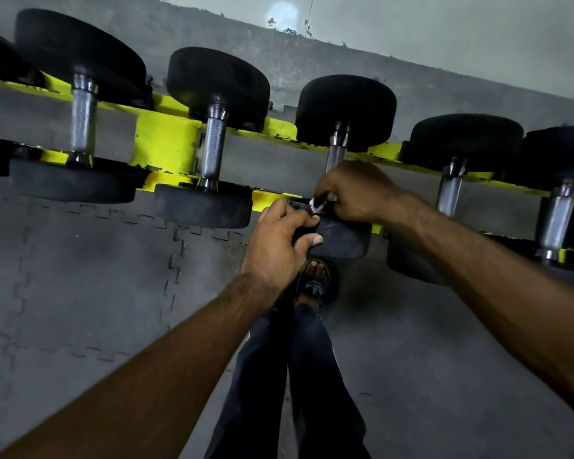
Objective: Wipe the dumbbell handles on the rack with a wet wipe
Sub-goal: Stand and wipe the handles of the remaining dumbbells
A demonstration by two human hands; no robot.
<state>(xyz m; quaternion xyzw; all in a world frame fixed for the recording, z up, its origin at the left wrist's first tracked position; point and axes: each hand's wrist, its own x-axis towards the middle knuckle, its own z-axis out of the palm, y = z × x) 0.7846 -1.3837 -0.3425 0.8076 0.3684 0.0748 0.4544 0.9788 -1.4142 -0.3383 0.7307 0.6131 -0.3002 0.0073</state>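
Reaches forward with both bare arms, forearms converging toward the middle. Grips the near head of a dumbbell (pixel 342 241) with the left hand (pixel 279 240), thumb and fingers curled over its edge. Closes the right hand (pixel 355 193) knuckles-up over the lower end of the handle (pixel 334 157), pinching a white wipe (pixel 316 206) in the fingertips. Stands with legs in dark trousers, one foot in a sandal.

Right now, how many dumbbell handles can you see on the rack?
5 on the rack: left handle, second handle, third handle under the right hand with the wipe, fourth handle, right handle. Another dumbbell at the left edge is cut off, handle hidden.
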